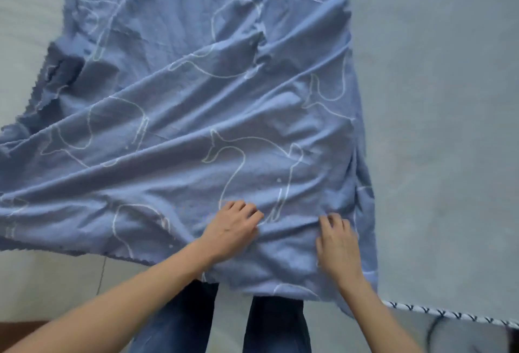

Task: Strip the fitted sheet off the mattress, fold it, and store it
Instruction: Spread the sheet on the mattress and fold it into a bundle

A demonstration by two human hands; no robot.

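1. The fitted sheet (196, 127), blue with white animal outlines, is spread crumpled over the mattress (438, 105). It reaches away ahead of both grips and far out to the left of the left one. Long creases are seen running slantwise across it.
2. The left grip (231, 230) is set on the sheet close to its near hem. The fingers are bent down into the cloth, and a ridge of fabric is gathered at the fingertips.
3. The right grip (337, 246) is placed to the right of the left grip and apart from it, just inside the sheet's right edge. Its fingers are curled, and cloth is pinched under them.
4. A raised fold of the sheet is drawn between the two grips.
5. Bare grey mattress is seen to the right of the right grip and beyond it. Patterned piping (449, 315) along the mattress edge is seen below and to the right of that grip.
6. On the near side of the grips, the sheet's hem is draped over the mattress edge and against the person's jeans (276, 327).
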